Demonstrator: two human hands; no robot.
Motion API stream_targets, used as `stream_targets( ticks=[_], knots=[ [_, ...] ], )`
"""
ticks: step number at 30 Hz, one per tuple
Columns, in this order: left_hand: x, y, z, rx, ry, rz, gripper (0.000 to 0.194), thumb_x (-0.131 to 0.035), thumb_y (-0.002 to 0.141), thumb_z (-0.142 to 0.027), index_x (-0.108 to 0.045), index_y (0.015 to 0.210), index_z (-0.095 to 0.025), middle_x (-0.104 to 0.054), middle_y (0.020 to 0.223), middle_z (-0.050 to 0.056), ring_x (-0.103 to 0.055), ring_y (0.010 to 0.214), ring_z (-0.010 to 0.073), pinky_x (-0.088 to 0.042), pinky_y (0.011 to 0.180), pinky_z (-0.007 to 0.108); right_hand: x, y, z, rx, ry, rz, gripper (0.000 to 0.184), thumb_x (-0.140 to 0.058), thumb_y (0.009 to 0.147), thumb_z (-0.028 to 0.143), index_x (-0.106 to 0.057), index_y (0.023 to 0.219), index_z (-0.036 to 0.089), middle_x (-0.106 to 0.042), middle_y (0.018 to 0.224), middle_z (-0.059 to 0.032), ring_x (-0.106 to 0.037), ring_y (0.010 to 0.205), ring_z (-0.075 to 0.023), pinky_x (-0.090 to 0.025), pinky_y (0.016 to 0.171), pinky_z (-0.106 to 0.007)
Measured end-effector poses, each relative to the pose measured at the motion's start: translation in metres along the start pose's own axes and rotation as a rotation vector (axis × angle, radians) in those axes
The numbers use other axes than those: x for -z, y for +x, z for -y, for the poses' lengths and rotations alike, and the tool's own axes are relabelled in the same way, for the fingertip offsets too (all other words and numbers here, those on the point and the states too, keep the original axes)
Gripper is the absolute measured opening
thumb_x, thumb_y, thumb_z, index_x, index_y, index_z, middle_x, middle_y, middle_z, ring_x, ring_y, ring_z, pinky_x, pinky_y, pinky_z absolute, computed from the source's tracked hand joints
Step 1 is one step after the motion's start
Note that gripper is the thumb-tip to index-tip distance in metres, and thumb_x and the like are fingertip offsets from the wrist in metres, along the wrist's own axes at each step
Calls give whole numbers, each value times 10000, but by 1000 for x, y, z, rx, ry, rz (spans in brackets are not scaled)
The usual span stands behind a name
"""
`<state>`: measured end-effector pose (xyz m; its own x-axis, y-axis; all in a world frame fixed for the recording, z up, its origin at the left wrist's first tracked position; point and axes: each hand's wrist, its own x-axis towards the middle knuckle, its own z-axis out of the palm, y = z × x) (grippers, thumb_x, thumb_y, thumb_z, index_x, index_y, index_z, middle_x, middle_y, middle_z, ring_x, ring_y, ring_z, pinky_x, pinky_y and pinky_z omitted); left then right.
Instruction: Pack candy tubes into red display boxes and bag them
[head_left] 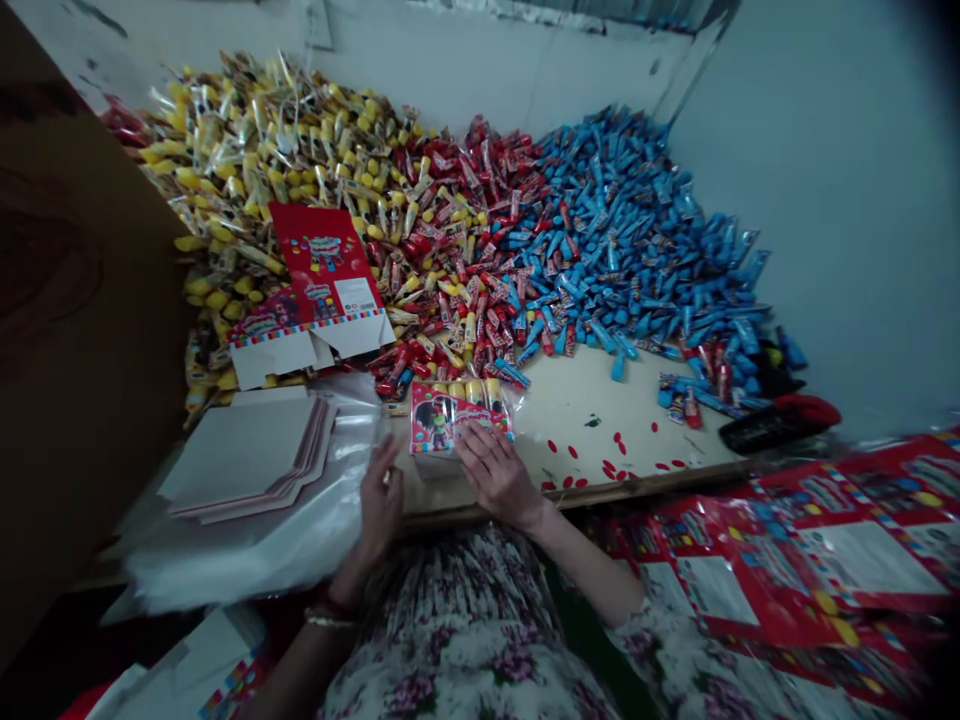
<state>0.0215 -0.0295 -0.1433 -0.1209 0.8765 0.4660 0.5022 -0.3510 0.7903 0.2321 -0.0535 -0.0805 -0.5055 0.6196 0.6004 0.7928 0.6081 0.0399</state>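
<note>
3 coloured piles (510, 170) rise behind the box (430, 428); white cards (247, 450) lie left.

Along the far side of the pale table (637, 395) spreads a large heap of small wrapped items: yellow ones (255, 150) at left, red ones (502, 170) in the middle, blue ones (622, 220) at right, mixing where they meet. An opened red carton (319, 265) with white flaps lies on the yellow part. Nearer, at left, a stack of pale card sheets (244, 450) rests on clear plastic (247, 565). Red oval bits (609, 468) dot the table's near right part. Beyond them lies a black-and-red object (776, 425), too blurred to identify. Red printed packaging (847, 545) fills the near right; a brown cardboard panel (90, 290) stands far left.
</note>
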Motion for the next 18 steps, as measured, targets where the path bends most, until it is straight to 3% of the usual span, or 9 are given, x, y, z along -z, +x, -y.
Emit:
stream_targets(
  ticks=[1, 3, 6, 8, 10, 12, 14, 16, 18],
  knots=[
    [8, 13, -11, 83, -41, -22, 393, -429, 893, -229, -553, 1265, -201, -592, 1287, 100, -538, 1213, 247, -429, 1038, 447, 1, 1, 1, -5, -4, 3, 463, -452, 912, 164, -452, 1373, 121, -484, 1403, -113, -314, 1387, -229, -314, 1137, -437],
    [18, 42, -39, 82, -71, -132, 486, -428, 921, -312, -397, 1401, -240, -448, 1436, 88, -419, 1323, 239, -344, 1103, 454, 5, 2, 5, -21, 3, 13, 465, -473, 918, 213, -453, 1369, 98, -489, 1395, -138, -319, 1384, -248, -305, 1135, -464],
    [10, 71, -75, -140, 166, 196, 493, -424, 935, -394, -384, 1416, -295, -395, 1480, 66, -305, 1392, 275, -204, 1139, 563, 15, 3, 12, -54, 60, -6, 469, -485, 922, 255, -453, 1366, 109, -523, 1362, -151, -367, 1357, -259, -279, 1134, -500],
    [-3, 76, -87, -240, 334, 381, 465, -430, 927, -441, -464, 1368, -297, -421, 1463, 68, -261, 1405, 327, -189, 1106, 643, 25, 2, 13, -135, 126, -121, 418, -480, 920, 205, -481, 1337, 171, -600, 1276, -115, -464, 1283, -234, -274, 1127, -502],
    [-14, 72, -86, -305, 414, 422, 474, -435, 920, -467, -515, 1335, -252, -419, 1462, 87, -198, 1423, 344, -232, 1097, 636, 35, 1, 9, -396, 178, -363, 361, -497, 907, 180, -522, 1266, 212, -652, 1150, -85, -553, 1156, -208, -340, 1074, -475],
    [-19, 67, -81, -370, 424, 403, 487, -425, 924, -461, -534, 1320, -200, -405, 1469, 102, -139, 1441, 322, -252, 1123, 579, 42, -1, -3, -798, 261, -575, 332, -552, 885, 269, -528, 1210, 203, -644, 1037, -75, -596, 988, -193, -451, 921, -397],
    [-20, 66, -76, -418, 401, 388, 484, -409, 933, -446, -539, 1314, -178, -413, 1464, 102, -116, 1448, 300, -243, 1143, 551, 42, -2, -17, -1099, 476, -555, 338, -583, 853, 414, -557, 1096, 180, -618, 882, -43, -583, 794, -165, -473, 715, -296],
    [-19, 68, -74, -422, 374, 381, 474, -403, 935, -442, -549, 1302, -179, -433, 1451, 95, -118, 1449, 292, -244, 1146, 553, 33, -5, -28, -1190, 716, -410, 326, -560, 839, 506, -567, 848, 181, -532, 671, 21, -490, 611, -122, -400, 574, -238],
    [-18, 71, -73, -411, 345, 387, 461, -411, 931, -445, -561, 1286, -192, -468, 1425, 86, -148, 1444, 287, -242, 1147, 559, 16, -10, -32, -1207, 812, -367, 397, -532, 844, 535, -460, 647, 198, -397, 555, 60, -374, 535, -96, -325, 516, -219]
  ],
)
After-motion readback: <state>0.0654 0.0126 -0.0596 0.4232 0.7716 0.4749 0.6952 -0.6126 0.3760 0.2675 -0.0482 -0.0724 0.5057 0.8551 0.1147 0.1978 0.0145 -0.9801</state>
